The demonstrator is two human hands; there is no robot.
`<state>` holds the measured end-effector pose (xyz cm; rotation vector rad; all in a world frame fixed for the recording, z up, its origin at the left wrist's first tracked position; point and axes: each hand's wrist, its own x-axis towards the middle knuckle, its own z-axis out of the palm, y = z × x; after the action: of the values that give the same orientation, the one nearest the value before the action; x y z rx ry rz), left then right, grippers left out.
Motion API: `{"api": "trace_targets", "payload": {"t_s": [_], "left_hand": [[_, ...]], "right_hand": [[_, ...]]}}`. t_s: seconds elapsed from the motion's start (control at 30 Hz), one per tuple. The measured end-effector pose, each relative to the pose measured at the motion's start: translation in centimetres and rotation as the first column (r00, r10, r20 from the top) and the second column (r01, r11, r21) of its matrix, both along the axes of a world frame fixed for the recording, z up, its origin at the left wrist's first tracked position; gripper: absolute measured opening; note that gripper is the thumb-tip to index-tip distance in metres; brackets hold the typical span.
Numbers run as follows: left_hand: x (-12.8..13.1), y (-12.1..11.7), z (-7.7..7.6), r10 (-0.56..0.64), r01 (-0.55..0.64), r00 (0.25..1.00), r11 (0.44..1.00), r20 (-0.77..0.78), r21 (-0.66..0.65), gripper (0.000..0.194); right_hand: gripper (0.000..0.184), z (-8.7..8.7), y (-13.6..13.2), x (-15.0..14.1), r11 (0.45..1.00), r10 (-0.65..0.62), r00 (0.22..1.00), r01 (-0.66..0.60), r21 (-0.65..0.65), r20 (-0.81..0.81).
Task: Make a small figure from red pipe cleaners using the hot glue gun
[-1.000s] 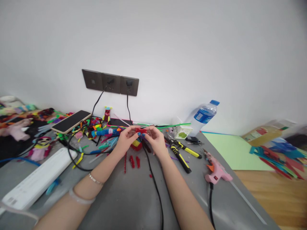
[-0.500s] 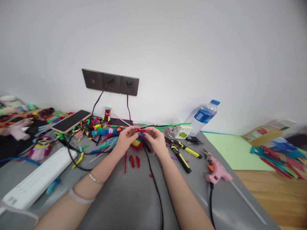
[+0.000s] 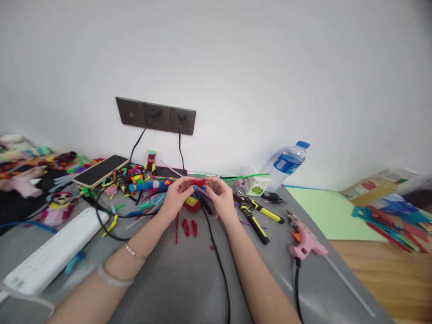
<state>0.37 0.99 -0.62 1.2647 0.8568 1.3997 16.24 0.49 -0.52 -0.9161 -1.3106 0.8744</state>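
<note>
A small red fuzzy piece (image 3: 199, 182), which looks like bent pipe cleaner, is pinched at its two ends between my hands. My left hand (image 3: 178, 194) grips its left end with thumb and fingers, and my right hand (image 3: 218, 194) does the same on the right. Just below them on the grey table lies a red and yellow fuzzy piece (image 3: 192, 204), partly covered by my fingers. Closer to me are two short red pieces (image 3: 186, 227) and a thin red pipe cleaner (image 3: 176, 228).
Yellow-black pliers (image 3: 254, 223), a pink glue gun (image 3: 305, 240), a small box (image 3: 257, 185) and a water bottle (image 3: 286, 164) stand or lie right. A white power strip (image 3: 54, 252), a phone (image 3: 100, 171) and colourful pipe-cleaner scraps lie left. A black cable (image 3: 218, 261) crosses the table.
Both hands stay in nearly the same place around the red piece. The fingers and thumbs have shifted slightly, and more of the red piece shows between them.
</note>
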Motion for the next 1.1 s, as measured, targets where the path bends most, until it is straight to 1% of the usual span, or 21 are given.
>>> {"api": "trace_targets", "payload": {"t_s": [0.1, 0.23, 0.43, 0.6, 0.8, 0.87, 1.0, 1.1], "left_hand": [[-0.03, -0.09, 0.1, -0.002, 0.003, 1.0, 1.0, -0.024, 0.025, 0.025], [-0.06, -0.02, -0.02, -0.003, 0.003, 1.0, 0.999, -0.013, 0.033, 0.025], [-0.1, -0.09, 0.1, -0.004, 0.006, 0.999, 0.999, -0.045, 0.047, 0.025], [-0.16, -0.04, 0.03, 0.024, -0.02, 0.998, 0.997, -0.066, 0.07, 0.025], [-0.17, 0.06, -0.05, 0.058, -0.047, 0.993, 0.994, -0.107, 0.102, 0.023], [-0.18, 0.03, 0.03, 0.057, -0.046, 0.993, 0.993, -0.103, 0.109, 0.022], [-0.18, -0.07, 0.2, 0.069, -0.055, 0.99, 0.992, -0.123, 0.116, 0.02], [-0.17, -0.11, 0.24, 0.077, -0.06, 0.988, 0.991, -0.136, 0.122, 0.02]], "right_hand": [[0.02, 0.15, -0.07, -0.01, 1.0, -0.009, 1.0, 0.009, 0.005, 0.023], [0.016, 0.27, -0.11, 0.05, 1.0, -0.006, 0.999, 0.007, -0.004, 0.053], [0.017, 0.38, -0.23, 0.12, 1.0, 0.003, 0.997, -0.003, 0.0, 0.08], [0.013, 0.48, -0.34, 0.0, 0.999, 0.001, 0.99, -0.006, 0.041, 0.138], [0.01, 0.21, -0.35, -0.1, 0.997, -0.012, 0.983, -0.002, 0.077, 0.182], [0.011, 0.16, -0.39, -0.11, 0.996, -0.026, 0.98, 0.009, 0.09, 0.195], [0.023, 0.27, -0.55, -0.18, 0.992, -0.009, 0.981, -0.017, 0.128, 0.196], [0.019, 0.45, -0.65, -0.2, 0.993, 0.008, 0.979, -0.03, 0.111, 0.202]]}}
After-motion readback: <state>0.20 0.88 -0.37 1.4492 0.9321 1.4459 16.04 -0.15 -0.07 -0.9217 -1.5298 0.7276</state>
